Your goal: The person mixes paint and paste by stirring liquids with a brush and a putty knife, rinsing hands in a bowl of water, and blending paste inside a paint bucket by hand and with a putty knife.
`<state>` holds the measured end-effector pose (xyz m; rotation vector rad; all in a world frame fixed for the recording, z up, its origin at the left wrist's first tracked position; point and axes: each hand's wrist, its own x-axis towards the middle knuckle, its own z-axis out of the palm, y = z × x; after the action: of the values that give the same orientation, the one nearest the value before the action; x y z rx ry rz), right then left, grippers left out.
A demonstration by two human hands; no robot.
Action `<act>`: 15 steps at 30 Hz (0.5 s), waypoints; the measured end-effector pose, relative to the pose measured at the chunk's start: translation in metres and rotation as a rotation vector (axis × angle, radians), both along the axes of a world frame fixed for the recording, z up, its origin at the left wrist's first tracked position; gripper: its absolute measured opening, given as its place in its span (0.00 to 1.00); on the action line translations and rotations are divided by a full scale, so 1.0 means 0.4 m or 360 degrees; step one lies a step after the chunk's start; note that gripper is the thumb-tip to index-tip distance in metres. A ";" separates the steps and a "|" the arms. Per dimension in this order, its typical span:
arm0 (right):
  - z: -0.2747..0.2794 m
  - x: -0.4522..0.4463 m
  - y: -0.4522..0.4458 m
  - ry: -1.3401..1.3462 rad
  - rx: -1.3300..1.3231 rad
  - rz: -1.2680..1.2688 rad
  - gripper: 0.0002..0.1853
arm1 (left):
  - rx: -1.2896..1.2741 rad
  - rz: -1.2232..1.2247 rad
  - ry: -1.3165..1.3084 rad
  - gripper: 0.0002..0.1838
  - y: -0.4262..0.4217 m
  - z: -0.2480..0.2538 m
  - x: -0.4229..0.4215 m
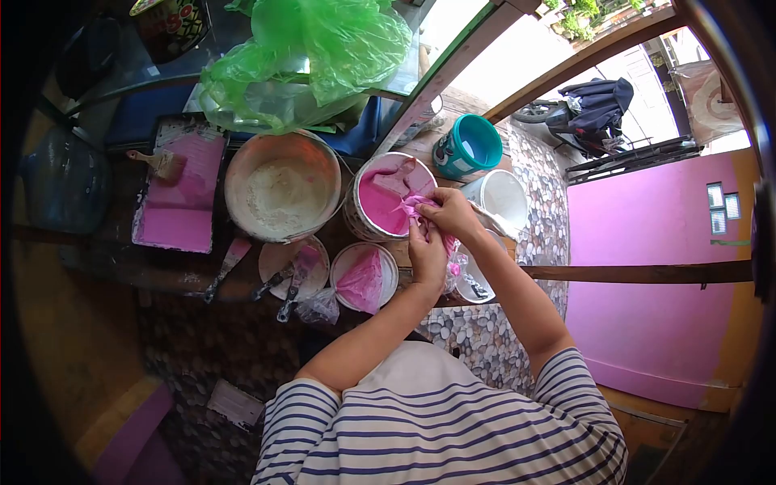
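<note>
A crumpled pink plastic bag [413, 204] is gathered between my two hands at the right rim of a white bucket [350, 212] of pink paint [378, 202]. My left hand [428, 252] pinches it from below, and my right hand [451, 212] grips it from above. Part of the bag is hidden behind my fingers. Just left of my left forearm, a paint-smeared pink plastic piece [361, 281] lies on a round white lid [390, 271]. Below my right wrist sits a white container [477, 284] with clear plastic on it.
To the left stand a tub of whitish powder [283, 194] and a paint tray [174, 230] with a brush [166, 166]. Scrapers [301, 279] lie along the front edge. A teal bucket [477, 145] and white bucket [503, 198] stand right; a green plastic bag [315, 56] hangs over the back.
</note>
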<state>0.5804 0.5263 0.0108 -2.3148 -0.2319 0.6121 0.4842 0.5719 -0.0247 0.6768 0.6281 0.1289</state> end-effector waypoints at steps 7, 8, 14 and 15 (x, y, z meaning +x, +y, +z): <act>-0.026 -0.005 -0.003 -0.0015 0.0114 -0.0004 0.16 | -0.0034 -0.0076 0.0001 0.25 0.010 -0.002 -0.009; -0.041 -0.001 -0.010 -0.0008 0.0182 0.0033 0.15 | 0.0015 -0.0071 0.0007 0.25 0.010 -0.003 -0.008; 0.001 -0.011 0.003 0.0003 0.0031 0.0186 0.16 | 0.0174 -0.0150 0.0096 0.23 0.018 0.012 -0.006; -0.004 -0.011 0.002 0.0004 0.0031 0.0187 0.16 | 0.0174 -0.0150 0.0097 0.23 0.015 0.003 -0.004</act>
<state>0.5762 0.5270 0.0094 -2.2938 -0.3735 0.6678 0.4826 0.5778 -0.0235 0.8168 0.6497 0.0557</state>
